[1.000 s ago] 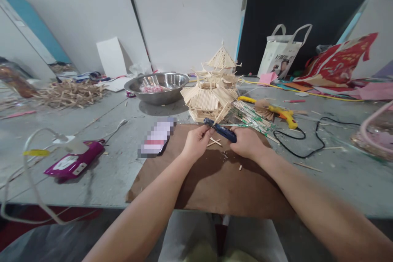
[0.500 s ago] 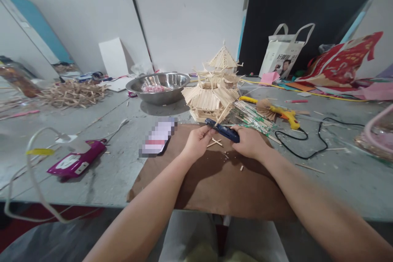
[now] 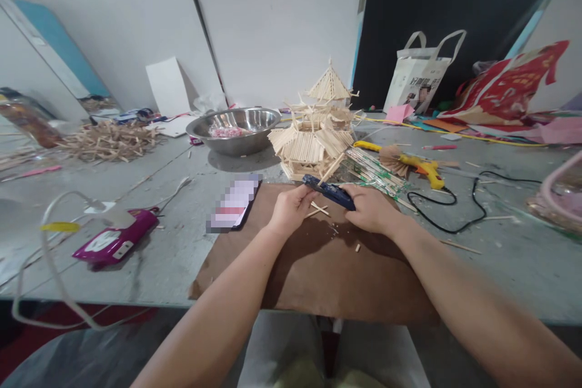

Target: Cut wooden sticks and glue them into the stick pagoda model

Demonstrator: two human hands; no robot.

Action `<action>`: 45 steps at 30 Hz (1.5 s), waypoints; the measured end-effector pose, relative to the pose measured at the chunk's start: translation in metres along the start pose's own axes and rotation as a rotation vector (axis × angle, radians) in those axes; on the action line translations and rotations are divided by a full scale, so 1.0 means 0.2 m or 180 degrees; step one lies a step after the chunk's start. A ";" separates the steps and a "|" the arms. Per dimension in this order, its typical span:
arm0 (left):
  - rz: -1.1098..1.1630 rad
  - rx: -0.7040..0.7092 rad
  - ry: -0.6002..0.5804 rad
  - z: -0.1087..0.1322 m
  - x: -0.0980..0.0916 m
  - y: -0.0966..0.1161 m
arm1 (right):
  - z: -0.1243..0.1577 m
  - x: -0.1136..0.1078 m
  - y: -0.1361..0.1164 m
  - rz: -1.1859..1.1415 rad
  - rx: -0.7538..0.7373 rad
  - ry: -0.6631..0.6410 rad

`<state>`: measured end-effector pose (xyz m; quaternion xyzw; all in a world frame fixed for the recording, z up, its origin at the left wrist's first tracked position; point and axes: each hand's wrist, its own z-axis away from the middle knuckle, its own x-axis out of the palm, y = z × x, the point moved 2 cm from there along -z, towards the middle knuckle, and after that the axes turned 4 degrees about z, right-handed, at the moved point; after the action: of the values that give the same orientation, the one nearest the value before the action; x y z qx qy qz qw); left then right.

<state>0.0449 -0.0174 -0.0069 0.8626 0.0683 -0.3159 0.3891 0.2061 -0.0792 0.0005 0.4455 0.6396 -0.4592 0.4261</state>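
While both your forearms reach over the brown mat, your right hand is closed around the handle end of a dark blue hand tool. Your left hand is drawn into a pinch at the tool's head, thumb and fingers on the lower end of a wooden stick. The stick slants up and to the right, crossing the tool's head; whether its far end touches the stick-built pagoda model cannot be told. The model stands on the grey table, just beyond your hands.

Below the tool, crossed sticks lie on the mat, with a short offcut nearer to you and slightly right. To the left, a phone lies partly on the mat's edge; farther left is a purple power strip. A metal bowl sits left of the model. To its right lie a bundle of sticks in green-marked wrapping and a yellow glue gun, its black cord trailing right.
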 end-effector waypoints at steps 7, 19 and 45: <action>0.0580 -0.0118 -0.0032 0.00 0.01 0.00 | 0.00 -0.01 0.00 -0.0020 0.0000 -0.0032; 0.1658 -0.0644 -0.0525 0.00 0.02 -0.01 | -0.01 0.02 0.03 -0.0149 -0.0180 -0.0004; 0.2945 -0.1066 -0.1084 0.01 0.04 -0.02 | -0.01 0.03 0.01 -0.0201 -0.0216 0.0098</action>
<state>0.0479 -0.0177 -0.0150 0.6649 -0.3348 -0.2316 0.6263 0.2070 -0.0756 -0.0044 0.4174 0.6751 -0.4436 0.4163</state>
